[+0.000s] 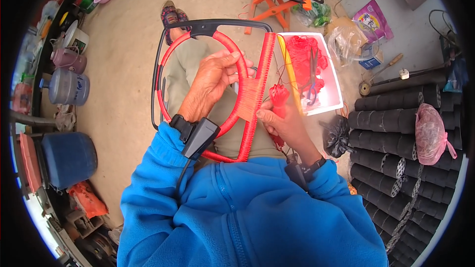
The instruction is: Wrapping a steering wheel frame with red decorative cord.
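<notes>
A metal frame [267,52] with a ring inside it lies across my lap. Red cord is wound around most of the ring and the right-hand bar, while the far edge stays bare black. A woven band [251,98] of cord joins the ring to that bar. My left hand [210,79] reaches through the ring, its fingers closed around the ring's right side. Beside the bar, my right hand [284,126] grips a bundle of red cord [279,95], the thumb near the woven band. Some of the cord hangs below this hand.
Right of the frame stands a white box [330,94] holding red cord and scissors [313,66]. An orange-legged folding stool [279,2] is at the far side. Black rolls [386,123] are stacked at right. A water jug [69,86] and a blue barrel [69,158] line the left.
</notes>
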{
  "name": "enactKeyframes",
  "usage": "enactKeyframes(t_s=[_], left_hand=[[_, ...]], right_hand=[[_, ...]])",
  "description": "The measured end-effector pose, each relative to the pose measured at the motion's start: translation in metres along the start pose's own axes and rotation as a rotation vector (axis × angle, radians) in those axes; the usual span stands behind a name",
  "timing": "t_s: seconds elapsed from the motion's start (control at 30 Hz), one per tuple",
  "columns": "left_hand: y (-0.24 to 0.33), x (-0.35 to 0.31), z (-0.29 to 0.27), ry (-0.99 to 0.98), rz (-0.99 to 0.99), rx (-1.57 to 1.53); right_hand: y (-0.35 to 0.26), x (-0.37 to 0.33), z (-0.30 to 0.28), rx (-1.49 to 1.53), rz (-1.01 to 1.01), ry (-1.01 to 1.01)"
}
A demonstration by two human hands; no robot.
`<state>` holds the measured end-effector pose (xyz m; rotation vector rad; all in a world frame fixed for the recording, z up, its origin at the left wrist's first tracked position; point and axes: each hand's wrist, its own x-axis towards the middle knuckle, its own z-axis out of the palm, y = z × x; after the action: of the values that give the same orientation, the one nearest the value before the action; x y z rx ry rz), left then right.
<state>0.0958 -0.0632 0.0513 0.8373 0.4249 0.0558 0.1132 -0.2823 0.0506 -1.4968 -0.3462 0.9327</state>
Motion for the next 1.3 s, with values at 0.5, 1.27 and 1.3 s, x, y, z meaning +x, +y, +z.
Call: enactKeyframes(t_s=[0.5,1.27,1.3], left_hand=[[-0.001,-0.004,0.004,0.029,0.002,0.013],[0.023,-0.029,0.024,0.029,0.223,0.125],[0.025,-0.032,0.026,0.029,0.224,0.124]], right_hand=[[-0.011,0.000,0.007,-0.232,-0.057,0.050],[-0.007,-0.005,-0.005,0.155,-0.025,-0.118],[-0.009,-0.006,-0.004,0.155,-0.025,-0.119]])
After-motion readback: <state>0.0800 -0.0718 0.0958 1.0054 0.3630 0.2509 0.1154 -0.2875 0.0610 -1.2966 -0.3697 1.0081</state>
